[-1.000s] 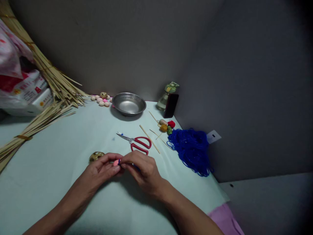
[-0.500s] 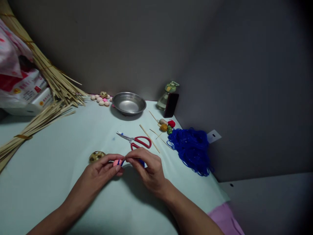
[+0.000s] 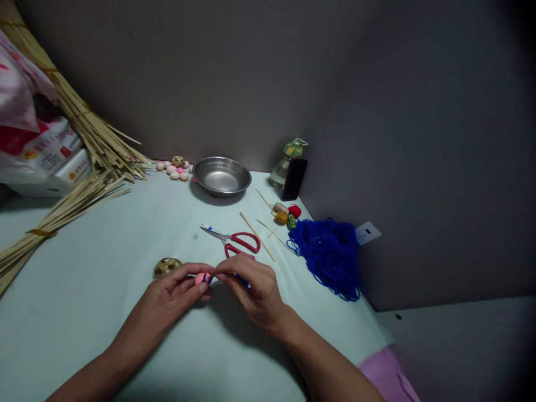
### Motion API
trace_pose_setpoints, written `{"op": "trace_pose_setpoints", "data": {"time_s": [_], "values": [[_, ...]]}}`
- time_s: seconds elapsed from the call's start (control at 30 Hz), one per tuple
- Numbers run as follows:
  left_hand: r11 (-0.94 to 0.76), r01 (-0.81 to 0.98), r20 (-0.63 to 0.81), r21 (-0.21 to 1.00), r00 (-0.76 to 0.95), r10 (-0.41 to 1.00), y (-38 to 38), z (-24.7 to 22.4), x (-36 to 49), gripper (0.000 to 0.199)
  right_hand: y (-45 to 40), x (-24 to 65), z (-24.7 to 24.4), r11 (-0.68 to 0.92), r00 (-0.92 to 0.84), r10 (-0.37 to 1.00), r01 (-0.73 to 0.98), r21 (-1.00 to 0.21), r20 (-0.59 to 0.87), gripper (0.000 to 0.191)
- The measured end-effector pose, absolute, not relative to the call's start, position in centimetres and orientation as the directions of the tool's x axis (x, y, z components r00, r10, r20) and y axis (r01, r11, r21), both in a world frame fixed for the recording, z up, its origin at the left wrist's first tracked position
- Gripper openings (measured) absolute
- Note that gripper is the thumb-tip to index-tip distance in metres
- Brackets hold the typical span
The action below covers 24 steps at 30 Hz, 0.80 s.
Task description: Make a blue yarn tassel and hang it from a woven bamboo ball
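My left hand (image 3: 180, 290) is closed on a small pink egg-shaped piece (image 3: 201, 278), held between thumb and fingers. Dark blue cord (image 3: 210, 278) crosses the pink piece and runs to the fingertips of my right hand (image 3: 251, 285), which pinch it close to the piece's right end. More blue shows below the right palm, partly covered by the fingers. Just behind my left fingers lies a woven openwork ball (image 3: 166, 267) of tan strips. Beyond my right hand, scissors (image 3: 228, 239) with red handles rest with blades pointing left; the hand overlaps part of the lower handle.
A steel bowl (image 3: 221, 176) stands at the back beside several pale egg-shaped pieces (image 3: 172, 169). At right are a tangled blue cord heap (image 3: 329, 257), small coloured balls (image 3: 281, 217), a phone (image 3: 294, 180) and a bottle (image 3: 278, 170). Bundled strips (image 3: 84, 120) fill the left.
Both hands keep nearly the same pose around the pink piece. The right fingertips have shifted very slightly at the cord; the whole view has moved a little.
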State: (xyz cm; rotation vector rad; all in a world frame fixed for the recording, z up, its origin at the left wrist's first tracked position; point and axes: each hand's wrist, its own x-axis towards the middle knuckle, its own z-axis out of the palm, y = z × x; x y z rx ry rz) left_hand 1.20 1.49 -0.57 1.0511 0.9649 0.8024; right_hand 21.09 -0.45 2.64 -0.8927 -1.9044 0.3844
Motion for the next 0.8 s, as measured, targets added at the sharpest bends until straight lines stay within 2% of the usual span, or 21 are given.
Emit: {"op": "trace_pose_setpoints", "data": {"time_s": [0.43, 0.63, 0.8], "values": [[0.295, -0.08, -0.241, 0.952, 0.397, 0.885, 1.65, -1.02, 1.03, 0.04, -0.38, 21.05, 2.42, 0.741, -0.325, 0.657, 0.445, -0.503, 0.681, 0.019], [0.301, -0.075, -0.252, 0.951, 0.38, 0.89, 1.6, -0.76, 1.07, 0.039, -0.44, 21.13, 2.05, 0.725, -0.385, 0.682, 0.464, -0.508, 0.622, 0.02], [0.311, -0.075, -0.261, 0.947, 0.382, 0.887, 1.45, -0.11, 1.22, 0.039, -0.39, 21.13, 2.16, 0.728, -0.375, 0.679, 0.459, -0.51, 0.631, 0.02]]}}
